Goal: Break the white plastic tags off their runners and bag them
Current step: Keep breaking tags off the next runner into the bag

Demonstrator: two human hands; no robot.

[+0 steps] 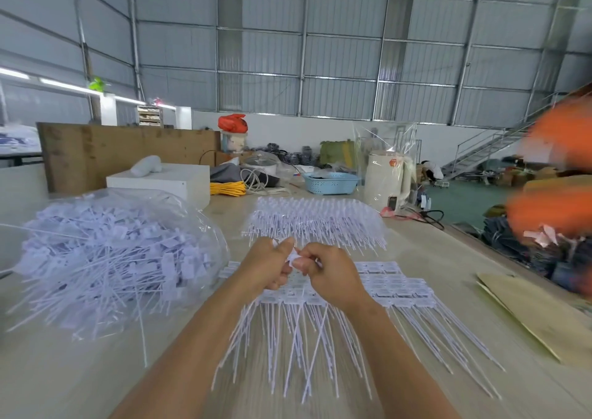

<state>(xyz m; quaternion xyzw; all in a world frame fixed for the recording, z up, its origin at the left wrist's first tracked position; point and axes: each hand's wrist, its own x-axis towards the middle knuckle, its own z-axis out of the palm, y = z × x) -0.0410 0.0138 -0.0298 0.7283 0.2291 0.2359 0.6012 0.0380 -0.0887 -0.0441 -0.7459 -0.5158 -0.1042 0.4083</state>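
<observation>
Tags (320, 293) on their runners are spread across the counter (80, 370) beneath both hands, within reach. A small white piece is pinched between the curled fingers of the left hand (267, 266) and right hand (323, 272), apparently for snapping. Freed tags are collected in the clear bag (112, 258) alongside.

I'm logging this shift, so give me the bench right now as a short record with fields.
left hand: grips white tags
right hand: pinches the same tags, fingers curled
under the hands: sheets of unbroken tags, tails toward the person
bag: clear, left on the table, full of loose tags
far stack: more sheets
behind: blue basket, white kettle
</observation>
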